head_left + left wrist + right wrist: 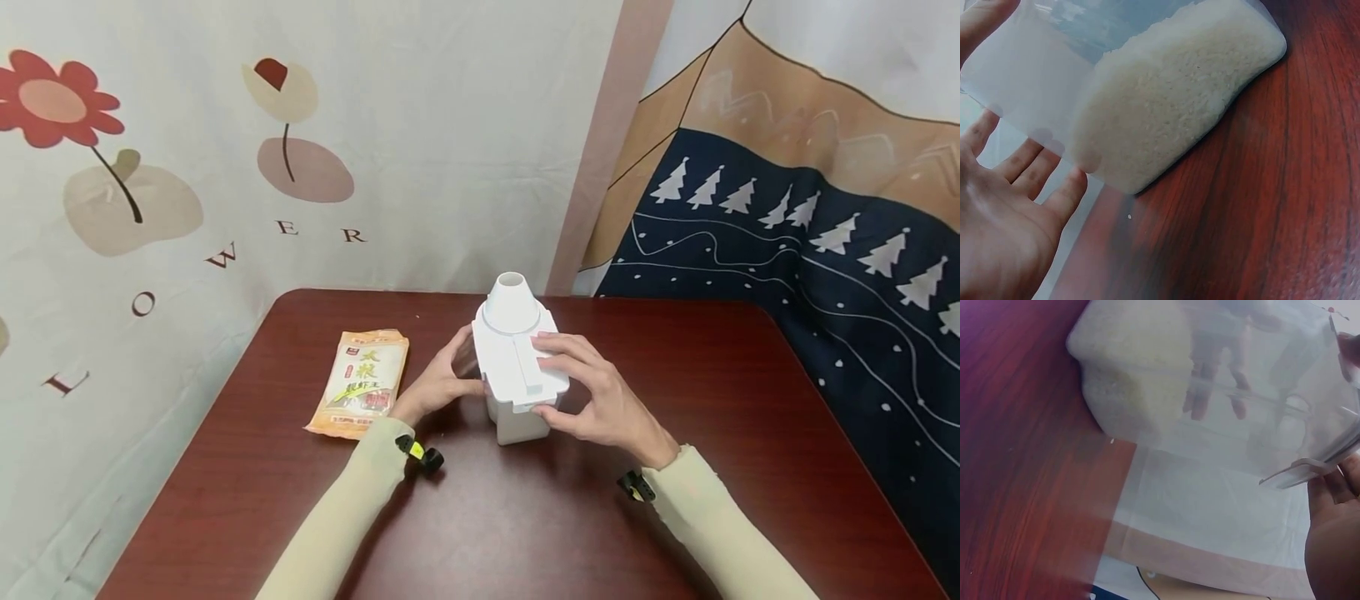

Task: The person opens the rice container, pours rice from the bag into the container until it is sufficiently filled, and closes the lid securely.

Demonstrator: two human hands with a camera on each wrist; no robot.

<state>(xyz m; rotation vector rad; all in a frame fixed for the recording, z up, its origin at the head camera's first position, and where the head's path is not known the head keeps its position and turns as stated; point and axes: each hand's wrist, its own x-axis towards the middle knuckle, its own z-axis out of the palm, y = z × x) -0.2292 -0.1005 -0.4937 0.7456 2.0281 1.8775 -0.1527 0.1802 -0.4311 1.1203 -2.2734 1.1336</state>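
A translucent plastic container stands on the table, partly filled with rice. On top sits its white lid, with a cone-shaped spout at the far end. My left hand holds the container's left side, fingers along the far side and thumb at the near side. My right hand grips the lid from the right, its thumb at the front edge and its fingers on the top and right edge. Through the clear wall in the right wrist view, the left fingers show dimly.
An orange and white plastic packet with printed characters lies left of the container, beside the left wrist. A stray grain is on the dark red table. Printed curtains hang behind the table's far edge.
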